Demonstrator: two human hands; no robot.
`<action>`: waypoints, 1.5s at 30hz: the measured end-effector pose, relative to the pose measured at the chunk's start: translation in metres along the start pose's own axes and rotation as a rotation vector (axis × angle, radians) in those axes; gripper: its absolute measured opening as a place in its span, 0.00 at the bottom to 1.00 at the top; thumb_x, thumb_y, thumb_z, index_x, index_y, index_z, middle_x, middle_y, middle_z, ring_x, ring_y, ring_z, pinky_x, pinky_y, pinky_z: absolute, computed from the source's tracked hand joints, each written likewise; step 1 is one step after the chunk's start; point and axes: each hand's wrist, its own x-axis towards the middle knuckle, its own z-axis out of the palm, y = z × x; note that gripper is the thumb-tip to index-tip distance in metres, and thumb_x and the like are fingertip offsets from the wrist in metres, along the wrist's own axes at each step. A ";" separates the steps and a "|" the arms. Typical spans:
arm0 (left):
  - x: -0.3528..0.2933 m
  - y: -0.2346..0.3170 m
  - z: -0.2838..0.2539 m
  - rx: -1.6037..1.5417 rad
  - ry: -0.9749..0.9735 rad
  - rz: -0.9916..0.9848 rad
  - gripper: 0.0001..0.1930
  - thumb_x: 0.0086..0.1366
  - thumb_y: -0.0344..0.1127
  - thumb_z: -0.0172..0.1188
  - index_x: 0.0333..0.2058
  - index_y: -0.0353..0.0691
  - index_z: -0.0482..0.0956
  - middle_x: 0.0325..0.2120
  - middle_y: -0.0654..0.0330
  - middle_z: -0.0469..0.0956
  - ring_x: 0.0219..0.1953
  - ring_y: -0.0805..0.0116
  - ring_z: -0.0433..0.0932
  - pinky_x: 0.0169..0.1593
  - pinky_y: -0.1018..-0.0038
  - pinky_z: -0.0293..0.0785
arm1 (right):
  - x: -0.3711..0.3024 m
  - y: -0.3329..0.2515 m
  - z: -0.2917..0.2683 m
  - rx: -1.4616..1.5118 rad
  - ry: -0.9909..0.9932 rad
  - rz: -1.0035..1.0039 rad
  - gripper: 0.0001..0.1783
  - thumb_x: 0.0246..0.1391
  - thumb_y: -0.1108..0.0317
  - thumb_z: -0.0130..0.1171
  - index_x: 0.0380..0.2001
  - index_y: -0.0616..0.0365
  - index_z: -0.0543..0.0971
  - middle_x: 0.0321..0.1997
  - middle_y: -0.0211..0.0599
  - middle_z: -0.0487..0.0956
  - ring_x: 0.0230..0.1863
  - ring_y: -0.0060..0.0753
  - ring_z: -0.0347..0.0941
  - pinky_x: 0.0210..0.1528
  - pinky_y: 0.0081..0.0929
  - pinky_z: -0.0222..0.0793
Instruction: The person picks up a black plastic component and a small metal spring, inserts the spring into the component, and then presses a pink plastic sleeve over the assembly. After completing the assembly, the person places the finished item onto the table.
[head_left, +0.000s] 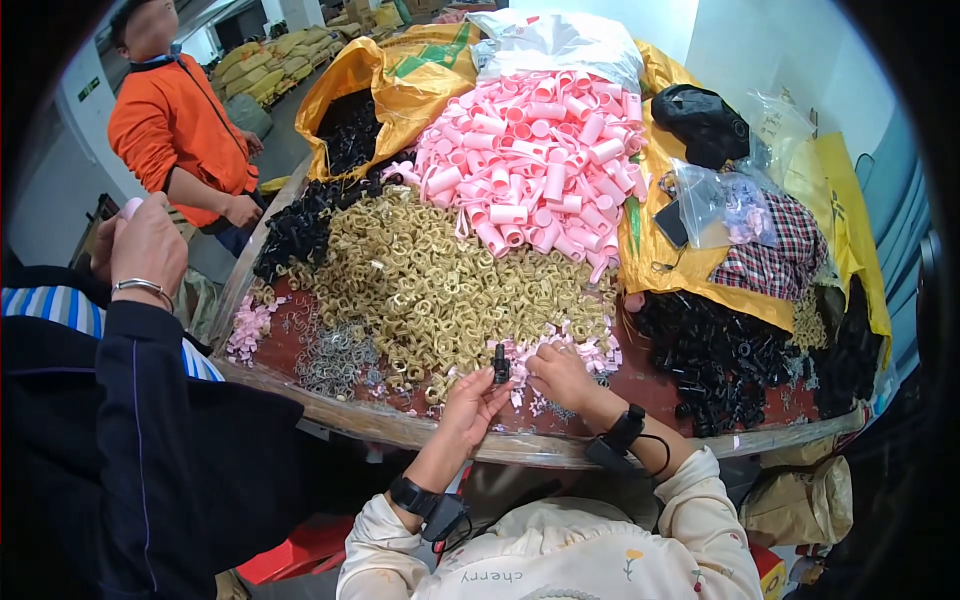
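Observation:
My left hand [472,402] holds a small black plastic part [500,364] upright between thumb and fingers, just above the table's near edge. My right hand [560,374] rests beside it on the table, fingers curled down into scattered pink pieces [592,352] and small metal springs; whether it grips one is hidden. Right behind both hands lies a big heap of gold-coloured clips [420,285]. Farther back is a tall pile of pink plastic tubes [535,155]. Both wrists wear black bands.
The round wooden table [400,425] also carries black parts at the left back [300,225] and right [720,350], metal springs [335,360], yellow sacks, clear bags and checked cloth. A person in dark sleeves [140,420] stands close on my left; another in orange [180,130] stands beyond.

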 end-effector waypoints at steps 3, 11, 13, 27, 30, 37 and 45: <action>-0.001 0.001 -0.001 0.001 0.008 0.003 0.07 0.59 0.31 0.49 0.35 0.34 0.69 0.32 0.54 0.74 0.36 0.64 0.75 0.36 0.76 0.75 | -0.002 0.009 0.004 -0.017 -0.040 0.010 0.06 0.39 0.65 0.53 0.22 0.54 0.71 0.25 0.37 0.68 0.33 0.42 0.65 0.38 0.37 0.58; -0.001 0.004 -0.004 0.002 0.010 0.011 0.07 0.58 0.32 0.49 0.34 0.36 0.69 0.32 0.55 0.74 0.37 0.65 0.74 0.38 0.75 0.74 | -0.003 0.018 0.002 -0.034 0.002 0.076 0.06 0.39 0.65 0.53 0.21 0.54 0.71 0.24 0.37 0.68 0.32 0.42 0.66 0.37 0.36 0.59; -0.002 0.002 -0.005 0.004 0.003 0.009 0.07 0.58 0.32 0.50 0.35 0.36 0.69 0.32 0.55 0.74 0.36 0.65 0.74 0.38 0.75 0.74 | -0.002 0.013 0.001 -0.193 0.058 -0.010 0.06 0.39 0.65 0.53 0.20 0.55 0.71 0.23 0.38 0.69 0.30 0.42 0.67 0.36 0.36 0.60; 0.010 -0.014 0.003 0.027 -0.026 -0.055 0.07 0.58 0.33 0.50 0.35 0.37 0.69 0.31 0.56 0.74 0.35 0.67 0.74 0.37 0.74 0.74 | -0.021 0.041 -0.034 0.461 0.091 0.284 0.04 0.42 0.72 0.54 0.23 0.62 0.72 0.17 0.38 0.70 0.18 0.28 0.67 0.23 0.22 0.62; 0.013 -0.018 0.010 0.033 -0.054 -0.075 0.08 0.58 0.33 0.50 0.35 0.37 0.69 0.31 0.57 0.74 0.35 0.67 0.74 0.38 0.74 0.74 | -0.025 0.041 -0.035 0.463 0.125 0.293 0.03 0.42 0.74 0.52 0.22 0.62 0.72 0.17 0.40 0.71 0.17 0.31 0.66 0.21 0.22 0.61; 0.013 -0.021 0.021 0.067 -0.090 -0.080 0.09 0.58 0.33 0.50 0.36 0.36 0.69 0.32 0.57 0.74 0.34 0.68 0.74 0.40 0.74 0.73 | -0.025 0.043 -0.029 0.676 0.122 0.408 0.05 0.45 0.72 0.54 0.23 0.62 0.73 0.16 0.31 0.71 0.18 0.17 0.64 0.21 0.20 0.60; 0.012 -0.034 0.040 0.016 -0.284 0.008 0.13 0.59 0.33 0.50 0.41 0.34 0.67 0.35 0.59 0.73 0.37 0.73 0.73 0.46 0.75 0.70 | -0.017 0.006 -0.029 0.748 0.290 0.310 0.05 0.46 0.72 0.53 0.25 0.63 0.72 0.17 0.26 0.71 0.19 0.14 0.62 0.21 0.16 0.59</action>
